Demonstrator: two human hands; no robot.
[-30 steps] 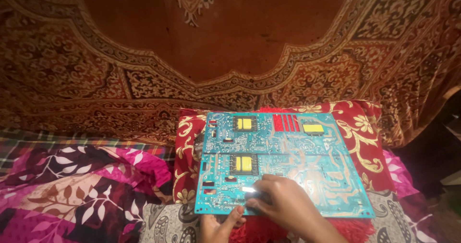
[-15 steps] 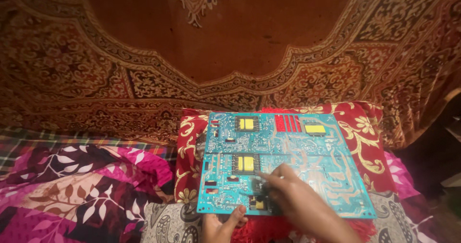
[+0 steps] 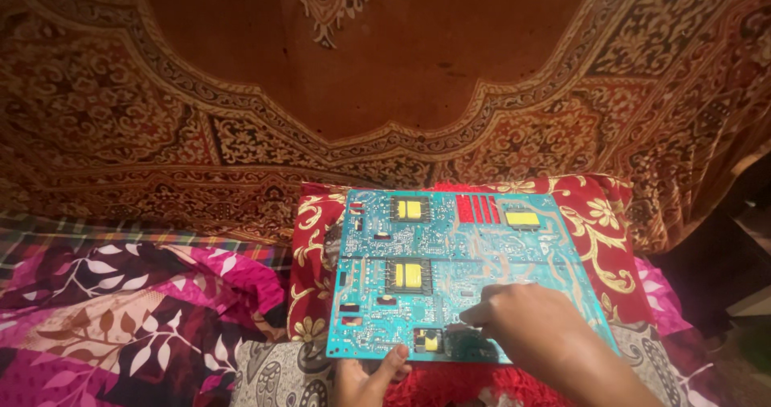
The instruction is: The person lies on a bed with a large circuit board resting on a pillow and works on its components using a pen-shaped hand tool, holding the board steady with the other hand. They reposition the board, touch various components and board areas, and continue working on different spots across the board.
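Nearest: left hand (image 3: 365, 379) at bottom edge, thumb pressed on near rim of teal circuit board (image 3: 458, 274), rest of fingers under it, so clamping the edge. Right hand (image 3: 534, 335) on board's lower middle, fingertips (image 3: 474, 317) pinched together on sth small & pale by a dark part; can't tell what exactly.

Board lying flat on red floral cushion (image 3: 598, 222), tilted a bit, near edge overhanging red fringe.

Risks, as judged: soft cushion underneath, so pressing down w/ right hand could flex or rock the board; 1-thumb hold could slip; tiny piece could drop into fabric folds & vanish.

Around: 2 yellow transformers (image 3: 405, 274) mid-board, red heatsink fins (image 3: 478, 208) at far edge. Left: pink leaf-print blanket (image 3: 120, 310), bunched, close to board's left side. Beyond: big patterned brown carpet (image 3: 377, 77) hanging as backdrop. Dim light, fine parts hard to read.
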